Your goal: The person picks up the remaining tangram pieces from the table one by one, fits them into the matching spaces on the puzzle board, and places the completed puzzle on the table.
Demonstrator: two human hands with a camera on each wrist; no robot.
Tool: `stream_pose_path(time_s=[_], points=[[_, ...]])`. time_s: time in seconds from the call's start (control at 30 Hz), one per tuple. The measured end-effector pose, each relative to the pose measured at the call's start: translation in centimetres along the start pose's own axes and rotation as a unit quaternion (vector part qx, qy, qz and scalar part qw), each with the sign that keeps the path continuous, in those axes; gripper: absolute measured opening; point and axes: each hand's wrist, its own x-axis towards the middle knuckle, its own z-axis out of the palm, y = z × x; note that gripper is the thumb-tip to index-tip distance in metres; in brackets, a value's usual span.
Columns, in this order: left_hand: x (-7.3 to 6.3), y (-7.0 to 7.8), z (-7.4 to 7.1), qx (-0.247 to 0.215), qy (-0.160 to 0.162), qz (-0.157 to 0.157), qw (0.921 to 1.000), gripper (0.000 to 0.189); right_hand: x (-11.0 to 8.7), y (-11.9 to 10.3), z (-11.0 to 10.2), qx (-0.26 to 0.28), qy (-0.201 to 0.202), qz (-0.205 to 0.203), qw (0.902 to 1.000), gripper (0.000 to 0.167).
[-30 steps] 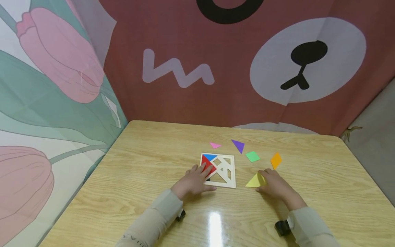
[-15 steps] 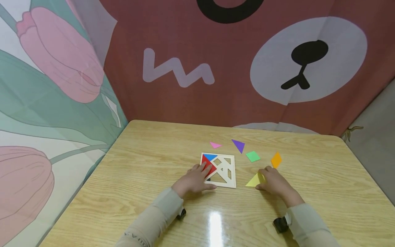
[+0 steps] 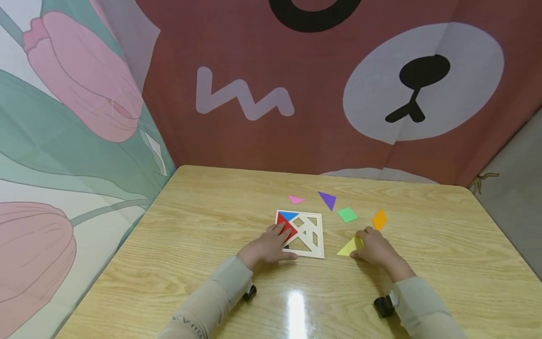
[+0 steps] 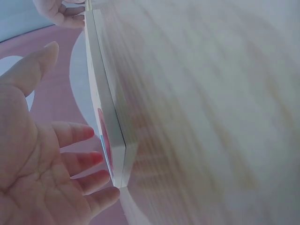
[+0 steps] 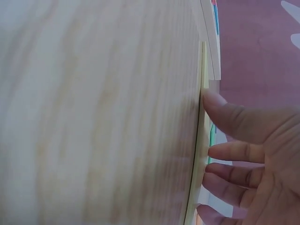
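My left hand [image 3: 271, 246] lies over the left side of a white square tangram board [image 3: 321, 240]. Its fingers are spread, and the fingertips touch the red triangle [image 3: 282, 220] set in the board; the left wrist view shows them against the board's top face. Behind the red piece is a blue triangle [image 3: 289, 215], also in the board. To the right, my right hand [image 3: 378, 250] holds a yellow triangle [image 3: 348, 247] between thumb and fingers, low at the table. In the right wrist view the thumb presses that yellow piece's [image 5: 205, 70] edge; part of the piece is hidden.
Behind the board lie a pink triangle [image 3: 295, 199] and a purple triangle [image 3: 328, 200]. A green square [image 3: 347, 214] and an orange parallelogram [image 3: 379, 219] are farther right. The wooden table [image 3: 203, 226] ends at a printed curtain [image 3: 254, 141].
Both hands stay nearly in place. The right hand has shifted very slightly left on the yellow triangle; the pieces and board look the same.
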Motion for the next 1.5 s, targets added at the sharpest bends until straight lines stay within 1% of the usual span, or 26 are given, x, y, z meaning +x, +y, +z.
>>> stream_pose_path(time_s=[0.23,0.4,0.57,0.7,0.83,1.0,1.3,1.5], points=[[-0.1,-0.1,0.0,-0.026,-0.004,-0.011,0.9996,0.082,0.4,-0.4,0.0,-0.008,-0.002,0.014,0.9999,0.059],[0.0,-0.4,0.1,-0.034,-0.002,-0.019,0.9992,0.080,0.9,-0.3,0.1,0.023,-0.008,0.029,0.9993,0.058],[0.3,-0.6,0.3,-0.024,0.003,-0.019,0.9995,0.075,1.1,-0.1,0.3,0.042,0.000,0.034,0.9985,0.055],[0.2,-0.7,0.3,-0.021,0.007,-0.015,0.9996,0.072,1.2,0.0,0.5,0.063,0.008,0.038,0.9972,0.056],[0.0,-0.7,0.2,-0.020,0.022,-0.009,0.9995,0.070,1.2,0.0,0.5,0.081,0.013,0.046,0.9956,0.059],[-0.1,-0.7,0.2,-0.015,0.036,-0.003,0.9992,0.069,1.1,0.0,0.5,0.085,0.018,0.047,0.9951,0.060],[-0.2,-0.4,-0.1,-0.007,0.033,0.003,0.9994,0.066,0.9,0.1,0.4,0.107,0.006,0.057,0.9926,0.054],[0.1,-0.4,-0.2,0.001,0.036,-0.002,0.9994,0.066,0.7,0.4,0.2,0.142,0.007,0.061,0.9880,0.046]])
